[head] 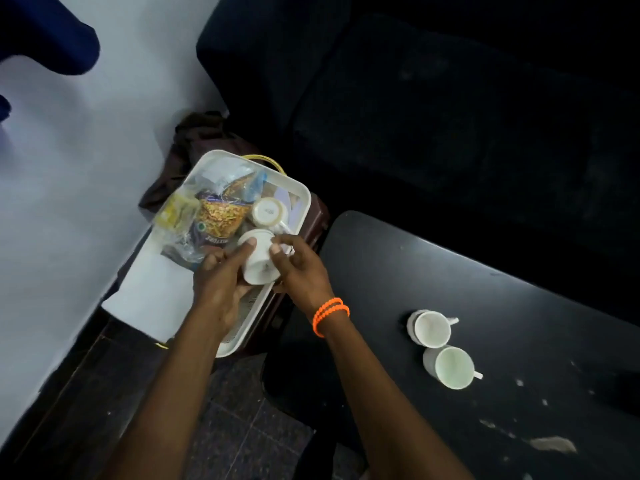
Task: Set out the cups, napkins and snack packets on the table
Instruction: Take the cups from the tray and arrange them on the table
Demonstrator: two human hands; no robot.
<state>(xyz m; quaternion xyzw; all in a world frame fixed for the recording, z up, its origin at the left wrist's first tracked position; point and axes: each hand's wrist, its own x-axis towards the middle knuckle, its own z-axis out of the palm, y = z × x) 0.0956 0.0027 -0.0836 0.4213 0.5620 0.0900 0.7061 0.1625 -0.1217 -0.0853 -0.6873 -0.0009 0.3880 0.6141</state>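
A white tray (221,344) rests on a dark stool at centre left. In it lie several snack packets (221,213), an upside-down white cup (268,212) and folded white napkins (221,173) at the far end. Above the tray's near part, both hands hold another white cup (259,263): my left hand (218,282) grips its left side, my right hand (298,268) grips its right side by the handle. Two white cups stand upright on the black table (519,341), one (431,329) behind the other (452,367).
A white wall fills the left. A dark sofa runs across the back and right. A brown cloth (194,147) lies behind the tray. The floor below is dark tile. The table top shows scuffs and pale marks near its front right.
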